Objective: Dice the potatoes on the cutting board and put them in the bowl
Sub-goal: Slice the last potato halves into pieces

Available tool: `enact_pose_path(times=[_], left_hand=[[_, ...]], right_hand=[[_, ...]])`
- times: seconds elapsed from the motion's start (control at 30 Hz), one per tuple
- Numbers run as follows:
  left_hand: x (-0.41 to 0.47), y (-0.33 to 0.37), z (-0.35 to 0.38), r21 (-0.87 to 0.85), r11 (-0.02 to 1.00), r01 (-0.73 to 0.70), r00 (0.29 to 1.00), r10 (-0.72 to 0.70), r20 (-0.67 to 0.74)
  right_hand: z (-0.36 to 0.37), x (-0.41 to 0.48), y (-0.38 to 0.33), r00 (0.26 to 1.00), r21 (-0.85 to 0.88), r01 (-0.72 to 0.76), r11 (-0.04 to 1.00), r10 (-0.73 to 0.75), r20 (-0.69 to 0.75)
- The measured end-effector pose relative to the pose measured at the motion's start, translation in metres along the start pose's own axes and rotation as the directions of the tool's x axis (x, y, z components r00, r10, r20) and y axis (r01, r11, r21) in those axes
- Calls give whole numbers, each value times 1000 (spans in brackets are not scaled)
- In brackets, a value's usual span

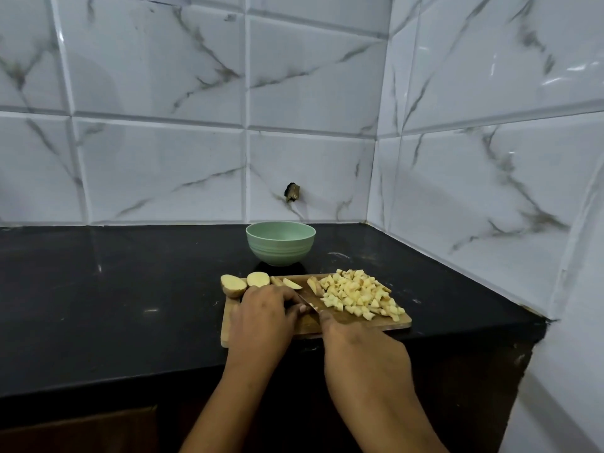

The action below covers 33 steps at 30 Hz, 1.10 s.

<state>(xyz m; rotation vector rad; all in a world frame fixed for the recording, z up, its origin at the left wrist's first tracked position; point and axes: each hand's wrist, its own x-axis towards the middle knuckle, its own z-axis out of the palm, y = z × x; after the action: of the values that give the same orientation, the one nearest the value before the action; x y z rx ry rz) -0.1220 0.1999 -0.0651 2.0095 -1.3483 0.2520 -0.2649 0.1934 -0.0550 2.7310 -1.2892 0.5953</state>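
Wooden board (307,323) is carrying diced potatoes (359,295) at twelve o'clock of the right hand (362,354), which is gripping the knife (309,304); left hand (261,318) is curling nearby, grip unclear.

Head-worn, forward and down, counter (130,289) seemingly near

Black glossy counter (114,289). White grey-veined tiles (157,168) on back and right walls, meeting at a corner. Dark broken hole (292,192) low in a back tile. Brown cabinet front (81,429) under counter edge.
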Motion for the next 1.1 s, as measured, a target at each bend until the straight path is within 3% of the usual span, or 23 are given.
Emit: enact_pose_path(times=[0.3, 0.5, 0.67, 0.8, 1.1], left_hand=[[1, -5, -2, -91, 995, 28, 999, -26, 27], [1, -3, -3, -112, 993, 29, 1000, -29, 8], [1, -4, -9, -164, 986, 40, 997, -29, 73], [-2, -4, -9, -228, 972, 64, 998, -63, 13], [-2, -8, -1, -331, 943, 38, 997, -57, -47]], right_hand=[[-2, -1, 10, 996, 4, -11, 1000, 11, -89], [3, 0, 1, 1000, 29, 21, 999, -22, 15], [1, 14, 0, 999, -40, -13, 999, 11, -51], [2, 5, 3, 996, -13, 5, 1000, -6, -90], [2, 13, -11, 999, -55, 22, 998, -20, 34]])
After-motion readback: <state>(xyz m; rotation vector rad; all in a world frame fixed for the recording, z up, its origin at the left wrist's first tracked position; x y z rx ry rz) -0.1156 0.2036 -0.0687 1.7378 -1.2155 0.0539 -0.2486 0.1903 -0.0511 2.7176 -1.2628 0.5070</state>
